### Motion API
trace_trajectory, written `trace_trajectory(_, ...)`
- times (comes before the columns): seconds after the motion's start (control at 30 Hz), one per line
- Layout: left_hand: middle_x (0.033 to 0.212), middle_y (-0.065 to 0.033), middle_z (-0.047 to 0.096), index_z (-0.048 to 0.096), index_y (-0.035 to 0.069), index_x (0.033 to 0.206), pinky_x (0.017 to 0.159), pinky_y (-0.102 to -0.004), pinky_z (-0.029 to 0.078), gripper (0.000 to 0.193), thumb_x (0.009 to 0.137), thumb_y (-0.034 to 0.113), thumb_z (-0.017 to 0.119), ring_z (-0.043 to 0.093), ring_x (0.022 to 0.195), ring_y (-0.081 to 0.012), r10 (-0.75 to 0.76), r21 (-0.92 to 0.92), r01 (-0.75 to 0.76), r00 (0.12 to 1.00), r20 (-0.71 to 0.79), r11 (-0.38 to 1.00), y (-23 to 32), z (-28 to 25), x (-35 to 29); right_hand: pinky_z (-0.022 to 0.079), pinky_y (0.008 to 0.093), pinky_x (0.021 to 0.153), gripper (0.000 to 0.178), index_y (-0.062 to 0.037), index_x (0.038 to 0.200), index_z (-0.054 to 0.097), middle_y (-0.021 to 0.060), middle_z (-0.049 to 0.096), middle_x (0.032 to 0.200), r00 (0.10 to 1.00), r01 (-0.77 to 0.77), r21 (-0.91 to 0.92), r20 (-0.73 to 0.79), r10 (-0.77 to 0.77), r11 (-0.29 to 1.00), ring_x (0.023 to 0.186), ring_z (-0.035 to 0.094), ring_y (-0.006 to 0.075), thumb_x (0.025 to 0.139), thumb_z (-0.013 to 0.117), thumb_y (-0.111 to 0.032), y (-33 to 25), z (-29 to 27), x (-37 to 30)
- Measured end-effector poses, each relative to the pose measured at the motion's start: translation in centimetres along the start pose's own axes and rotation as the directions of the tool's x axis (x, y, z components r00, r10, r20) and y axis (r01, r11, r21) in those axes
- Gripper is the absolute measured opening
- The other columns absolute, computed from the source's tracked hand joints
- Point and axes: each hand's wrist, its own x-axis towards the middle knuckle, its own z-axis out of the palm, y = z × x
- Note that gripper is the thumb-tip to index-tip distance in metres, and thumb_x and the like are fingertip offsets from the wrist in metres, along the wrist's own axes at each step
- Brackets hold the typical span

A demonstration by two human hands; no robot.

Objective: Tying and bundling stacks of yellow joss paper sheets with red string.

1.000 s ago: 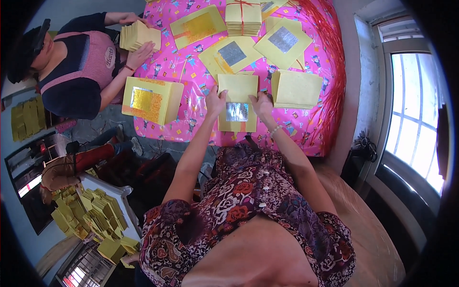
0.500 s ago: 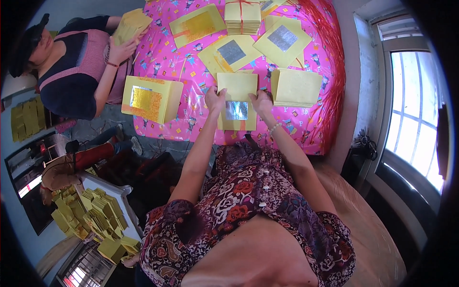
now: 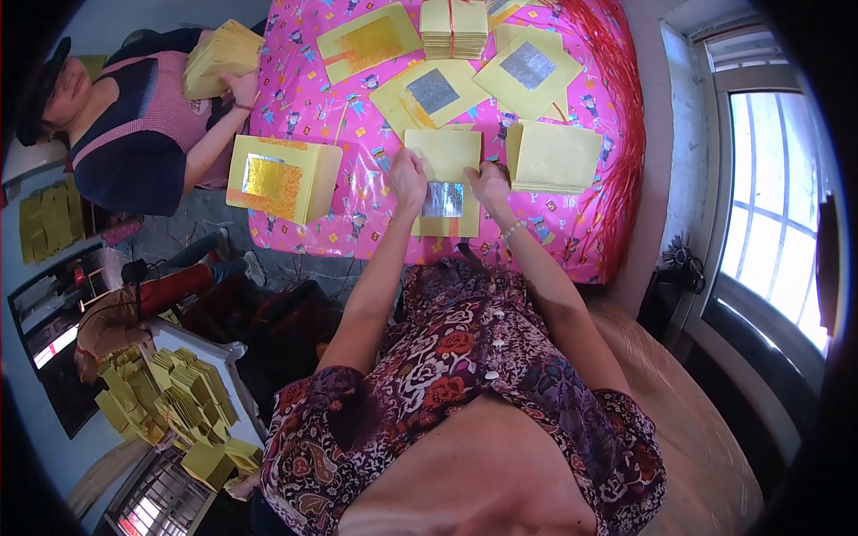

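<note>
A yellow paper sheet with a silver foil square (image 3: 444, 192) lies on the pink patterned tablecloth (image 3: 357, 192) right in front of me. My left hand (image 3: 407, 174) presses on its left edge and my right hand (image 3: 490, 183) holds its right edge, fingers bent on the paper. A stack of plain yellow sheets (image 3: 554, 156) sits just right of my right hand. A thick stack with a gold foil square (image 3: 281, 177) rests to the left of my left hand.
More yellow sheets with silver squares (image 3: 527, 67) and a gold one (image 3: 368, 40) lie farther back, beside a tied bundle (image 3: 454, 27). A person at the left (image 3: 134, 134) holds a stack of yellow paper (image 3: 219, 58). Folded yellow papers (image 3: 179, 397) pile on a low shelf at lower left. Red strings (image 3: 621, 116) hang along the table's right edge.
The person at the left has lifted their stack of paper further back along the table. My two hands stay on the silver-foil sheet, shifted only slightly.
</note>
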Motion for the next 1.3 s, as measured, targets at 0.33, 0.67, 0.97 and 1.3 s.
trace_trajectory(0.33,0.092,-0.0213,0.054,0.052,-0.004,0.090,0.074,-0.0460,0.047,0.032,0.079,0.025,0.062,0.057,0.083,-0.0369,0.222,0.163,-0.273,0.936,0.272,0.948,1.0,-0.6,-0.4,0.048,0.0454,0.068,0.038,-0.0050,0.082,0.060,0.0178,0.063,0.080,1.000,0.015,-0.035,-0.027,-0.016,0.999,0.077,0.062,0.0357,0.079,0.061,-0.043,0.4,0.1,0.5)
trace_trajectory(0.67,0.097,-0.0206,0.050,0.054,-0.005,0.095,0.079,-0.0439,0.042,0.046,0.075,0.034,0.069,0.050,0.090,-0.0362,0.231,0.254,-0.292,0.942,0.244,0.922,1.2,-0.2,-1.1,0.047,0.0435,0.071,0.030,-0.0055,0.095,0.048,0.0126,0.051,0.092,0.890,0.264,-0.179,-0.335,-0.310,0.948,0.089,0.054,0.0324,0.076,0.066,-0.021,-3.4,-1.3,-3.1)
trace_trajectory(0.97,0.092,-0.0165,0.049,0.052,0.000,0.093,0.075,-0.0417,0.041,0.041,0.075,0.032,0.070,0.050,0.087,-0.0323,0.288,0.199,-0.318,0.943,0.167,0.927,0.8,0.1,-1.7,0.048,0.0406,0.074,0.017,-0.0040,0.085,0.051,0.0145,0.058,0.087,0.874,0.473,-0.149,-0.042,-0.484,0.868,0.087,0.058,0.0313,0.078,0.062,-0.015,-1.7,1.2,-1.8)
trace_trajectory(1.3,0.088,-0.0107,0.047,0.053,0.005,0.087,0.076,-0.0402,0.039,0.032,0.075,0.029,0.071,0.046,0.086,-0.0292,0.430,-0.003,-0.431,0.900,0.075,0.902,-1.5,-0.5,-2.9,0.046,0.0411,0.069,0.014,-0.0047,0.084,0.051,0.0129,0.055,0.080,0.813,0.582,0.052,-0.074,-0.578,0.811,0.079,0.056,0.0311,0.077,0.063,-0.010,-0.9,-0.5,-2.8)
